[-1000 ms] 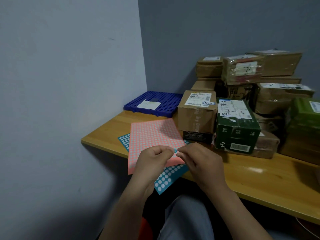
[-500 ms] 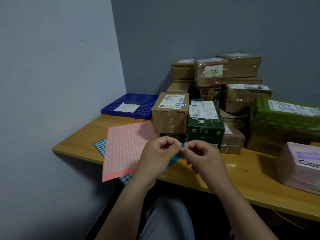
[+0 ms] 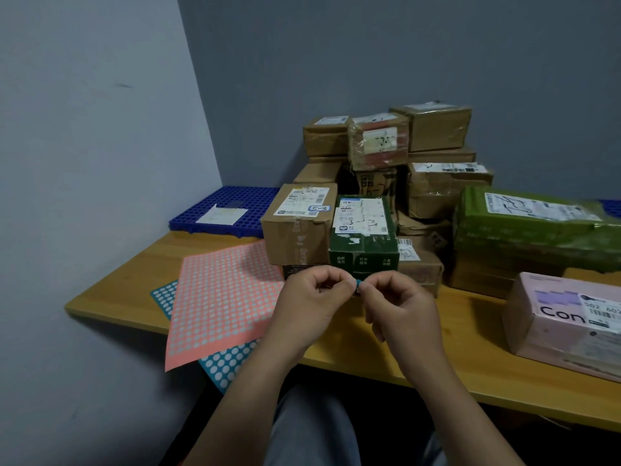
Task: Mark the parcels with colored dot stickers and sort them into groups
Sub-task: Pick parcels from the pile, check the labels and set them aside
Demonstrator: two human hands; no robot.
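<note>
Our fingertips (image 3: 347, 288) are curled in tight, both hands pinching one tiny blue dot sticker (image 3: 359, 283) between them. Our left hand (image 3: 311, 299) and right hand (image 3: 401, 306) nearly touch, held above the table (image 3: 437, 361) near its front edge. Just behind the sticker sits the dark green box (image 3: 364, 237), with a brown box (image 3: 297, 230) against its left side. The pink sticker sheet (image 3: 225, 297) lies to our left, overlapping a blue sheet (image 3: 228, 363). There's a pink parcel (image 3: 568, 321) off to the right and stacked parcels (image 3: 433, 129) at the back.

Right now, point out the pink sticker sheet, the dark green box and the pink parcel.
pink sticker sheet (image 3: 221, 297), head view, dotted middle.
dark green box (image 3: 364, 260), head view, front face.
pink parcel (image 3: 551, 317), head view, near face.
</note>
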